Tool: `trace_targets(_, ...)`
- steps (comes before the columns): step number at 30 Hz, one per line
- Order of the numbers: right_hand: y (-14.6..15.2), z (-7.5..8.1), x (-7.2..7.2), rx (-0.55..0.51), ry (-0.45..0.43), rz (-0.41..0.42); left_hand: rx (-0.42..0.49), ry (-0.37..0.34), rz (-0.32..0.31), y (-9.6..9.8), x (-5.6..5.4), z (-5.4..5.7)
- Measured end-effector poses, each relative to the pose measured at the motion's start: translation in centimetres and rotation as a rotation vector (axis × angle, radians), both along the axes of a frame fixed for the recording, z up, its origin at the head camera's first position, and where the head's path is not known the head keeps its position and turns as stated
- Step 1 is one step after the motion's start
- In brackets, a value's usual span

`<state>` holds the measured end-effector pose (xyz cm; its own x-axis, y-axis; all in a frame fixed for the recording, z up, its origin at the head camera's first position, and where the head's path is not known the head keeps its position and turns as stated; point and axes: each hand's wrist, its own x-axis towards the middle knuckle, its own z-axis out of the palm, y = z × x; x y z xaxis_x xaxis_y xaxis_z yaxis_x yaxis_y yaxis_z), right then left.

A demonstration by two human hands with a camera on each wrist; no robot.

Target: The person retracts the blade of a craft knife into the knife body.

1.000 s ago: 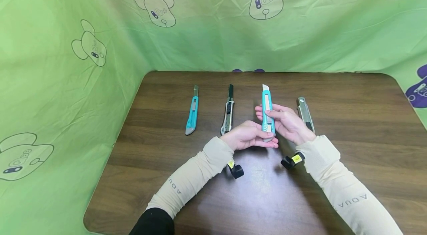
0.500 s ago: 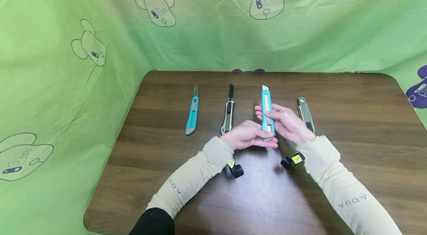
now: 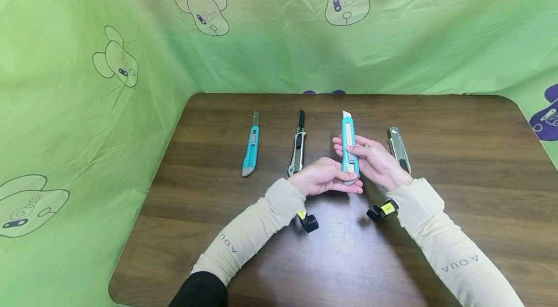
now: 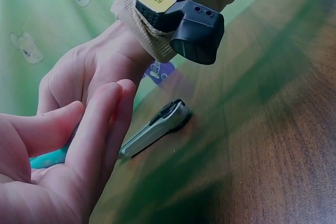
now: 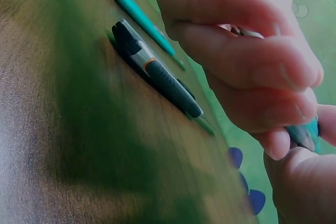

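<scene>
Both hands hold one turquoise utility knife (image 3: 348, 138), its pale angled blade tip pointing away from the person. My left hand (image 3: 324, 177) pinches the grey butt end between thumb and fingers. Higher up, my right hand (image 3: 376, 158) grips the handle's side, thumb on the front and fingertips showing behind it. In the left wrist view, the left fingers (image 4: 97, 129) hide most of the turquoise handle (image 4: 50, 158). The right wrist view shows only a bit of that knife (image 5: 304, 134) between the fingers.
On the brown wooden table (image 3: 209, 229) lie a slim turquoise utility knife (image 3: 251, 149), a silver-and-black one (image 3: 298, 147) and, right of the right hand, a grey metal one (image 3: 398, 148). Green printed cloth (image 3: 270, 45) hangs behind and at the left. Each wrist carries a black camera (image 3: 308, 222).
</scene>
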<state>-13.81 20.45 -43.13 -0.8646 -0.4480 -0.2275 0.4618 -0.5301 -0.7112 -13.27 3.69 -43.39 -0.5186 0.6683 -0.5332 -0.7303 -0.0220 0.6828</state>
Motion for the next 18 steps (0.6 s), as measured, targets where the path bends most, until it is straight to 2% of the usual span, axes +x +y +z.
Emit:
trace_targets(9, -0.02, -0.10, 0.22, -0.061, 0.052, 0.018, -0.003, 0.004, 0.013, 0.12, -0.12, -0.09)
trace_targets(14, -0.02, 0.08, 0.22, 0.002, 0.046, 0.001, 0.008, 0.000, 0.021, 0.08, -0.11, 0.02)
trace_targets(18, 0.11, 0.30, 0.09, 0.058, 0.031, -0.012, 0.016, 0.039, -0.007, -0.03, 0.00, 0.20)
